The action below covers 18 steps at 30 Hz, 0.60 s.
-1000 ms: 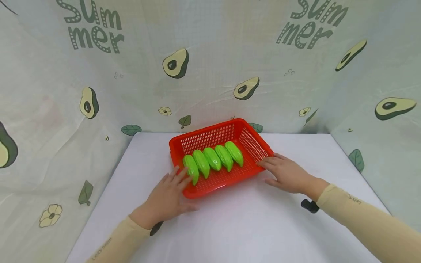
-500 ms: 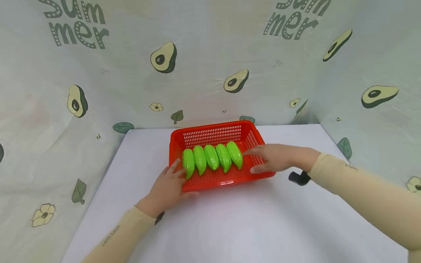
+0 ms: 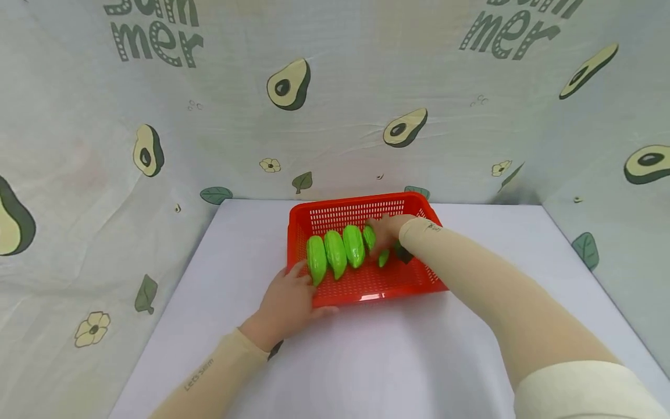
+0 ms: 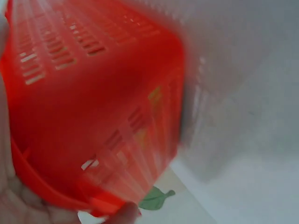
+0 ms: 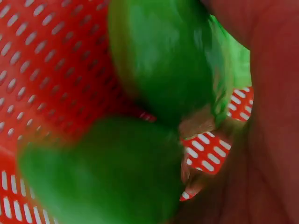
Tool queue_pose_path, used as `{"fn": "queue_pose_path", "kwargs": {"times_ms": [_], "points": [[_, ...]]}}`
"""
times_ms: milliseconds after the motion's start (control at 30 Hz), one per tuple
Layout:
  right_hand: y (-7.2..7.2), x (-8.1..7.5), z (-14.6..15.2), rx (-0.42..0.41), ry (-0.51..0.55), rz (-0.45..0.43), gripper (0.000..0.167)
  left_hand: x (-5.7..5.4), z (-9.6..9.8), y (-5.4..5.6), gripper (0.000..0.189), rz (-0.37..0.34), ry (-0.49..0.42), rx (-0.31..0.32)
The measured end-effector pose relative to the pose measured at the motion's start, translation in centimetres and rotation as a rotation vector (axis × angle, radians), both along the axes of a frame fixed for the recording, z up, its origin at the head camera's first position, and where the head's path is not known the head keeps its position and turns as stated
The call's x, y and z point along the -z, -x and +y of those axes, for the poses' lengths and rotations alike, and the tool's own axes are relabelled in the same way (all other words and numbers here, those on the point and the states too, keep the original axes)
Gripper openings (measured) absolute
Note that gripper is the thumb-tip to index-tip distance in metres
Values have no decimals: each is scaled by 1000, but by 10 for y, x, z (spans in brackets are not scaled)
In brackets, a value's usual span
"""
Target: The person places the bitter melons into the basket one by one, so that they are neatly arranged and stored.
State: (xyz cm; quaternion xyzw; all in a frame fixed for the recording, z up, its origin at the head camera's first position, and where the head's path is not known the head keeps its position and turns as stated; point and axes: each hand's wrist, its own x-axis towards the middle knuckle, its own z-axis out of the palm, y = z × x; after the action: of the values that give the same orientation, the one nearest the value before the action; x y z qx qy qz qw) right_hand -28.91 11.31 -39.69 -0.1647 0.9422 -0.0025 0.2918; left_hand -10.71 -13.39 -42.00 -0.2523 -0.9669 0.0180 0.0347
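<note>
A red slotted plastic basket [image 3: 342,298] sits on the table with glossy green banana-like fruits [image 3: 353,245] in a row inside. My left hand [image 3: 288,302] grips its front left corner, fingers over the rim and thumb in front. The left wrist view shows the basket wall [image 4: 93,98] blurred, with the thumb against it. My right hand [image 3: 389,230] is inside the basket at the right end of the row, its fingers curled round a green fruit [image 5: 163,56]. Another green fruit [image 5: 103,172] lies close beside it in the right wrist view. The hand partly hides both in the head view.
The white table [image 3: 377,361] extends in front of and beside the basket. Behind it hangs a pale cloth [image 3: 345,157] printed with avocados, which also runs along both sides. My right forearm [image 3: 487,291] crosses over the basket's right end.
My right hand has gone from the basket's right rim to inside, onto the rightmost fruits, and now holds one. The basket has turned slightly straighter. My left hand stays at its corner.
</note>
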Motion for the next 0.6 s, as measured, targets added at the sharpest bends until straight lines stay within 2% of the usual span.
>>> {"fn": "queue_pose_path", "kwargs": {"times_ms": [133,267,333,400,467,533,600], "points": [[4,-12,12,-60,95,8,76,-2,11,-6,67,22,-3,-33],[2,-48,37,-71,343,5,44,-3,18,-8,62,22,-31,-62],[-7,-69,55,-56,480,7,35,-5,20,-8,60,-4,-50,-91],[-19,-82,76,-50,578,34,31,-6,20,-9,61,-40,-63,-121],[-35,-89,100,-29,633,86,33,-6,19,-9,63,-70,-75,-144],[-51,-86,125,8,660,165,40,-3,13,-9,66,-83,-70,-148],[-66,-73,152,91,655,258,47,-1,7,-9,66,-82,-67,-135]]}}
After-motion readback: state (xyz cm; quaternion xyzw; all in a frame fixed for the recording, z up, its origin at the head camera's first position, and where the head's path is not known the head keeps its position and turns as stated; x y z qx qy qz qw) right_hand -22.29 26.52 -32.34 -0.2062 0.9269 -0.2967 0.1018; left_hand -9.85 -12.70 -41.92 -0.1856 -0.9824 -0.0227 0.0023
